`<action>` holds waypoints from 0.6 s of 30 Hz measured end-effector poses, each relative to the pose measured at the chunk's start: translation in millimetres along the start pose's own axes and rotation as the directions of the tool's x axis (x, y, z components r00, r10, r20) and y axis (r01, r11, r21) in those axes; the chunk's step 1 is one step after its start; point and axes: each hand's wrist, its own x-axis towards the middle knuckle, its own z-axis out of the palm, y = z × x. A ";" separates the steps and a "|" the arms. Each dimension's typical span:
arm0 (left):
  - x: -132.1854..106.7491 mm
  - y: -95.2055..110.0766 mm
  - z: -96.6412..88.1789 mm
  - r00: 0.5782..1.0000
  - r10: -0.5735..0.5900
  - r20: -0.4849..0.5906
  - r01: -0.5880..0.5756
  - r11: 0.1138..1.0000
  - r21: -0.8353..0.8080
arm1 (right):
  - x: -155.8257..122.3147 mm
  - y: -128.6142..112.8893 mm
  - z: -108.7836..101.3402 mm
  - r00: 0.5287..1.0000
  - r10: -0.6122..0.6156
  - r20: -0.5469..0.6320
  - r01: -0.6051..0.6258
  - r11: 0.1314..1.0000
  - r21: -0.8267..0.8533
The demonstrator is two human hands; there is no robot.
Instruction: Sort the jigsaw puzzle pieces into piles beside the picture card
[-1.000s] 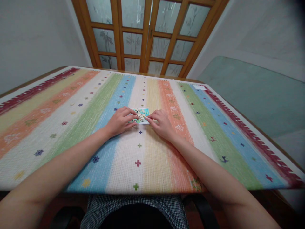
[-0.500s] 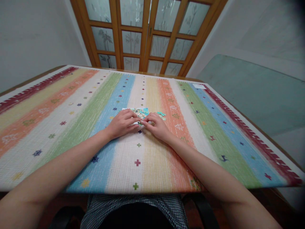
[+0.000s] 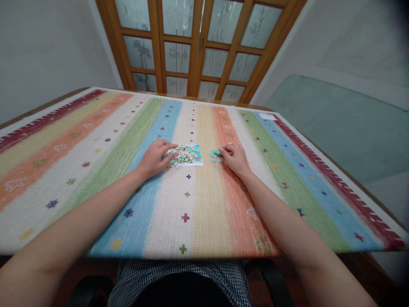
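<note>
The surface (image 3: 75, 92) filled most of the view, spread with a striped cloth (image 3: 166, 213) in green, blue, white, yellow, orange and dark red. Past its far edge stood wooden doors (image 3: 193, 55) with patterned glass panes, and beyond its right edge was a pale green panel (image 3: 335, 115). Below the near edge, a black chair armrest (image 3: 271, 281) showed beside a checked garment (image 3: 140, 273).

Both forearms reached in over the near edge. The left hand (image 3: 156, 158) rested at the left side of the puzzle pieces, its thumb and forefinger parted over them and its other fingers mostly hidden. The right hand (image 3: 236, 158) was bent inward, its fingertips at a smaller cluster; whether they gripped a piece could not be told.

A sheet (image 3: 198, 163) with a blue picture and white border lay near the middle of the surface, well in from the near edge. The heap of puzzle pieces (image 3: 185, 155) covered most of it, spilling past its left side. A white slip (image 3: 267, 116) lay near the far right corner. Smallest was the cluster of green pieces (image 3: 214, 155), just right of the sheet and apart from it.
</note>
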 end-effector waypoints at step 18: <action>-1.0 -0.1 -1.1 1.000 0.005 0.009 -0.005 1.000 0.010 | -5.3 -12.1 2.3 0.999 -0.033 0.019 0.035 0.991 -0.128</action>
